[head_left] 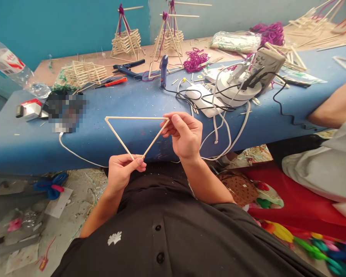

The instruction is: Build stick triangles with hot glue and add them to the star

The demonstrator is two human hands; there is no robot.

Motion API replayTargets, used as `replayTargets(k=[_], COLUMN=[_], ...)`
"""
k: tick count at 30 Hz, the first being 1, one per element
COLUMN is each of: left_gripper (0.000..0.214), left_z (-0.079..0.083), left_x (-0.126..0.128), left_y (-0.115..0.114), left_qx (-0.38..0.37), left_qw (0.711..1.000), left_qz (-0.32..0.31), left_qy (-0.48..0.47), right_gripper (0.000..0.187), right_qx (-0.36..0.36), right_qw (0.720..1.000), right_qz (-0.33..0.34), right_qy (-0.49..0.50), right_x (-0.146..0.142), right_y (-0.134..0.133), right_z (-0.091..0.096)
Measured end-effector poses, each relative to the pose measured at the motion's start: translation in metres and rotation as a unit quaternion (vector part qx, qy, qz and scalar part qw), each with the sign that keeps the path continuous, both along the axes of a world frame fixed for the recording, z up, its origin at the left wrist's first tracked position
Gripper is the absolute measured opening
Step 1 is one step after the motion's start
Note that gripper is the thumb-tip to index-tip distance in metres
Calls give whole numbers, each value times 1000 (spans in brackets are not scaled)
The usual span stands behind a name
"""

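Observation:
A triangle of thin wooden sticks (137, 118) is held up between my hands, over the front edge of the table. My left hand (122, 169) pinches its lower corner between thumb and fingers. At the upper right corner, my right hand (186, 132) grips the triangle with thumb and fingertips. The upper left corner touches neither hand. Beyond it on the table stands a blue glue gun (163, 71), its black cord running right. Blue-handled cutters (128, 70) and an orange-handled tool (115, 82) lie farther left.
Stick structures (126, 42) tied with purple cord stand at the back, near a stack of stick frames (85, 73). A white power strip (204, 100) with tangled cables lies right of centre. A plastic bottle (14, 65) leans at far left. Another person's arm (334, 102) rests at right.

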State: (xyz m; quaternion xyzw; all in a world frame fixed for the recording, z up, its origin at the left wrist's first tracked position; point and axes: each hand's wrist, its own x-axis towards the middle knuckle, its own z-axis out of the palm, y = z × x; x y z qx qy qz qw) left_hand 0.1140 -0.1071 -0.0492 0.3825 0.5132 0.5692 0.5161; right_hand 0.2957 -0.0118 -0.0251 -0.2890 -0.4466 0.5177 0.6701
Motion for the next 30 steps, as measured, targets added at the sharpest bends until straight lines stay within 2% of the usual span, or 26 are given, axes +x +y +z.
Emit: replayTargets(k=[7, 18, 20, 23, 30], left_gripper=[29, 32, 30, 27, 23], left_z=[2, 0, -2, -6, -8], left_x=[1, -1, -1, 0, 6], left_y=[1, 3, 2, 0, -12], left_qx=[-17, -31, -24, -8, 29], left_qw=[1000, 999, 1000, 1000, 996], left_qz=[-4, -14, -7, 12, 46], left_qy=[0, -3, 4, 19, 64], right_gripper=[47, 40, 42, 45, 39], right_qx=[-55, -115, -103, -66, 17], right_qw=[998, 983, 986, 995, 994], right_qz=[15, 139, 126, 71, -48], right_qy=[-17, 29, 22, -13, -92], right_x=[2, 8, 9, 8, 3], right_y=[-3, 3, 2, -1, -13], right_z=[5, 5, 5, 3, 1])
